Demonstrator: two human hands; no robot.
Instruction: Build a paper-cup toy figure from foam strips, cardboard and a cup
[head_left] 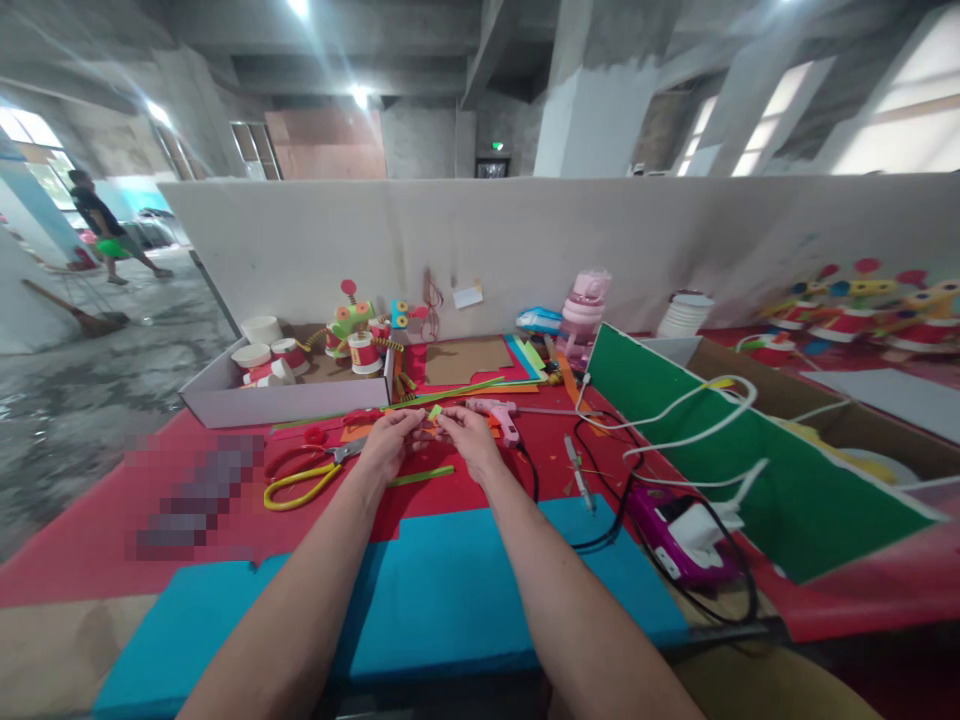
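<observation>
Over the red tabletop, my left hand and my right hand are close together with their fingers pinched. A small yellow-green paper piece shows between their fingertips. Both hands seem to hold it, though its lower part is hidden. Under my wrists lies a green paper strip. Left of my left hand are scissors with yellow and red handles. A pink glue gun lies just beyond my right hand, and orange paper is partly covered by my fingers.
A white box holds paper cups and cup figures at the back left. To the right stand a green-sided box, a purple power strip with loose cables, and a pen-like tool. Blue board covers the near edge.
</observation>
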